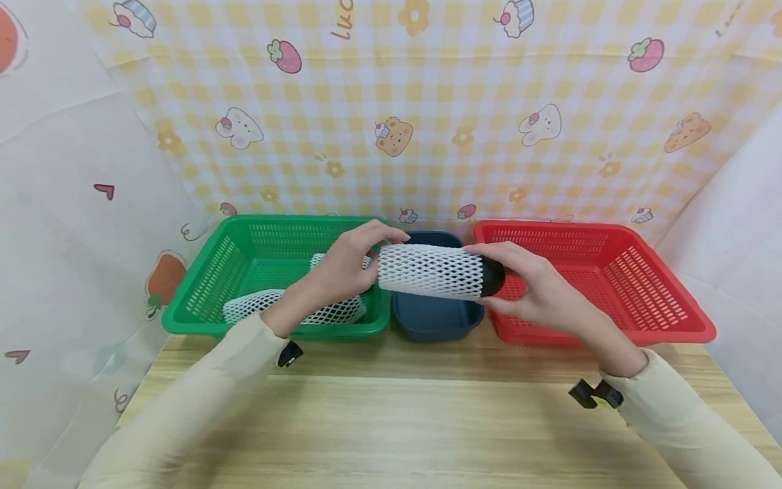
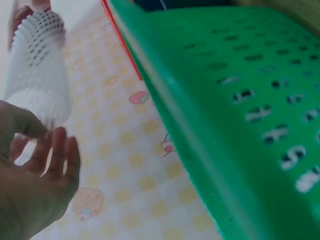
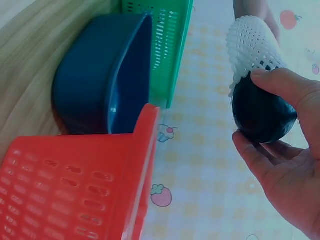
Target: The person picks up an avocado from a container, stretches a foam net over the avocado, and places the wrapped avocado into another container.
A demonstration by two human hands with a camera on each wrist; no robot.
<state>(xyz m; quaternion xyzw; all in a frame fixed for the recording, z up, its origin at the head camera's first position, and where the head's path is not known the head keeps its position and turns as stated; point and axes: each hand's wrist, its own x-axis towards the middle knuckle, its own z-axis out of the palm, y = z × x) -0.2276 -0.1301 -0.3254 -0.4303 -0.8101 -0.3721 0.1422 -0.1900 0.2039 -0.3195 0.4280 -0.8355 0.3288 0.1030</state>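
A dark, glossy eggplant is held level above the blue bin, most of its length inside a white foam net sleeve. My right hand grips its bare rounded end, thumb on one side and fingers on the other; the thumb also touches the net's edge. At the opposite end, my left hand pinches the tip of the sleeve between thumb and fingers, as the left wrist view also shows. The eggplant's stem end is hidden by the net and the left hand.
On the left stands a green basket holding several net-sleeved things. A dark blue bin sits in the middle, a red basket on the right. All rest on a wooden table before a checked cloth.
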